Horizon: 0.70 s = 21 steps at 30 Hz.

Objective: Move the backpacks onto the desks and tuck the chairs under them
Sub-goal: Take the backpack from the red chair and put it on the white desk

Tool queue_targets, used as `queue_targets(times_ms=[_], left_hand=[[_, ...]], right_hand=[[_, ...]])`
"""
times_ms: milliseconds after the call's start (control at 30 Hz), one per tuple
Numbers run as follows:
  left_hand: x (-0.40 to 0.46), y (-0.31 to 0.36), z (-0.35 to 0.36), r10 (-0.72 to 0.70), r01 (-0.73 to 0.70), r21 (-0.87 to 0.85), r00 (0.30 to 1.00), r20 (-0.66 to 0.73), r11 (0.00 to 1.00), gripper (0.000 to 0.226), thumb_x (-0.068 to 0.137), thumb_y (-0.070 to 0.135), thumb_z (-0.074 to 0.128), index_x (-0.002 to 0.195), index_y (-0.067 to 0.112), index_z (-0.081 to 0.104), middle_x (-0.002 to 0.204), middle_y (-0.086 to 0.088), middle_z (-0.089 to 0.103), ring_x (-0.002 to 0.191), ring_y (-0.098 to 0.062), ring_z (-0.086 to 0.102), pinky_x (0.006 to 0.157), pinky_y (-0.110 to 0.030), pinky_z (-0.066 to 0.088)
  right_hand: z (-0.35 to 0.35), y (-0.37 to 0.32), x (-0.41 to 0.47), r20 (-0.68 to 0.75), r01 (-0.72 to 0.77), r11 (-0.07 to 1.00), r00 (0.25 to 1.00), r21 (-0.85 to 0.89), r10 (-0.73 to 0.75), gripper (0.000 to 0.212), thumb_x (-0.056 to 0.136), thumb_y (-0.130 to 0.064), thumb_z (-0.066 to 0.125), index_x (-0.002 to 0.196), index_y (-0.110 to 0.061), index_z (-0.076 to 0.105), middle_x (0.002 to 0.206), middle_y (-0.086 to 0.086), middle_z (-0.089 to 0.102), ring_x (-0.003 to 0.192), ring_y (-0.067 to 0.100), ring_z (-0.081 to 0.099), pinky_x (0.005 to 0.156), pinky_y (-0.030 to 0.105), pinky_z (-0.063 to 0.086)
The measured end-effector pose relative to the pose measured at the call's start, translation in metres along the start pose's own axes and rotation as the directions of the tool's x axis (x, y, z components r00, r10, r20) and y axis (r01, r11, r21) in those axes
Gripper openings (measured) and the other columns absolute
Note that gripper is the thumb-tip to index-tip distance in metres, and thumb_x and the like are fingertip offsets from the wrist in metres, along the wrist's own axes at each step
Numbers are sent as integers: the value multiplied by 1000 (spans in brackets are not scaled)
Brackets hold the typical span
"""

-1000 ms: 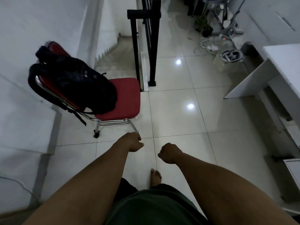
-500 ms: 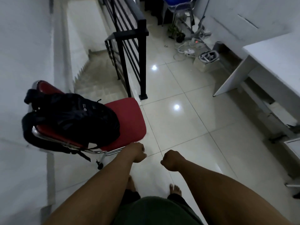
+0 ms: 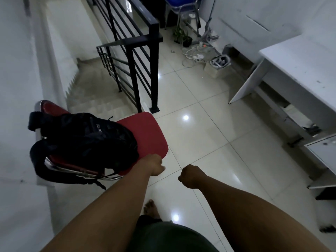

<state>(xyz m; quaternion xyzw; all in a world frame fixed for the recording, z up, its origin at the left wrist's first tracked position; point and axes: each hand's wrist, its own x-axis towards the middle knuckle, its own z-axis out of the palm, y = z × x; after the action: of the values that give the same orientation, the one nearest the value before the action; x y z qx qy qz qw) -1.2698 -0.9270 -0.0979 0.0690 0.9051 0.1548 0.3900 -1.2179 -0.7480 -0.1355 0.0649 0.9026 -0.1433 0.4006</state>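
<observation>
A black backpack (image 3: 83, 142) lies on a red chair (image 3: 149, 133) with a chrome frame, at the left by the white wall. My left hand (image 3: 154, 165) is a closed fist at the chair seat's front corner, over its edge; whether it touches the seat I cannot tell. My right hand (image 3: 190, 176) is a closed fist above the tiled floor, a short way right of the left hand, holding nothing. A white desk (image 3: 300, 66) stands at the right.
A black stair railing (image 3: 143, 57) and a stairwell going down lie just behind the chair. Cables, a small potted plant (image 3: 185, 38) and a blue chair (image 3: 181, 4) sit at the far wall. A white drawer unit (image 3: 323, 153) stands at the right edge. My bare foot (image 3: 151, 209) is on the glossy tiles.
The view has shifted closer to the chair, which now sits lower left and nearer. Both fists stay closed; the left one has come up to the seat's front corner.
</observation>
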Motion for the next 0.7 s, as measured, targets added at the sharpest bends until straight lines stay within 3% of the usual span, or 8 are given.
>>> queue_targets(times_ms=[100, 200, 267, 400, 533, 633, 700], left_hand=[[-11, -11, 3, -5, 5, -26, 1000, -1, 1000, 38, 94, 35, 58, 123, 12, 63, 127, -10, 60, 116, -26, 57, 97, -35, 48], [-20, -29, 9, -31, 30, -45, 999, -8, 999, 38, 91, 35, 61, 123, 15, 63, 124, -9, 61, 110, -24, 60, 95, -34, 50], [-26, -43, 14, -35, 35, -41, 999, -1, 999, 46, 92, 37, 61, 133, 18, 58, 133, -7, 56, 116, -24, 57, 99, -33, 47], [-31, -74, 11, -32, 32, -3, 999, 32, 999, 49, 93, 40, 60, 137, 18, 54, 138, -6, 53, 122, -23, 54, 102, -34, 45], [-26, -109, -13, 12, -17, 78, 998, 59, 997, 38, 93, 39, 57, 123, 15, 63, 125, -6, 62, 110, -23, 59, 97, -35, 50], [-21, -138, -37, 66, -73, 93, 995, 70, 993, 31, 92, 36, 58, 113, 13, 65, 109, -2, 64, 111, -23, 60, 93, -29, 49], [-20, -160, -54, 87, -98, 136, 992, 86, 986, 33, 92, 38, 59, 119, 19, 63, 116, -1, 62, 117, -23, 57, 95, -27, 46]], right_hand=[[8, -11, -4, 14, 3, 1000, 1000, -2, -3, 28, 95, -32, 49, 94, -7, 62, 104, 11, 63, 103, 29, 61, 76, 31, 46], [23, -24, -8, 44, 4, 1000, 999, -21, -4, 27, 92, -31, 50, 91, -7, 61, 106, 12, 64, 89, 26, 57, 73, 30, 44], [32, -35, -8, 52, 20, 998, 999, -60, -17, 26, 93, -33, 48, 82, -10, 54, 104, 12, 63, 84, 24, 52, 71, 30, 42], [44, -68, -6, 36, 26, 997, 999, -72, -23, 27, 95, -36, 47, 89, -11, 53, 112, 12, 62, 83, 23, 49, 70, 30, 41], [45, -106, 5, -53, -13, 998, 998, 58, 16, 28, 94, -35, 52, 96, -8, 59, 106, 10, 63, 85, 23, 53, 68, 28, 41], [47, -140, 7, -112, -55, 985, 991, 161, 74, 23, 92, -33, 53, 82, -12, 54, 92, 7, 56, 81, 22, 53, 66, 28, 38], [52, -169, 6, -126, -43, 978, 989, 205, 70, 24, 93, -32, 51, 83, -10, 54, 94, 11, 56, 82, 22, 50, 67, 29, 36]])
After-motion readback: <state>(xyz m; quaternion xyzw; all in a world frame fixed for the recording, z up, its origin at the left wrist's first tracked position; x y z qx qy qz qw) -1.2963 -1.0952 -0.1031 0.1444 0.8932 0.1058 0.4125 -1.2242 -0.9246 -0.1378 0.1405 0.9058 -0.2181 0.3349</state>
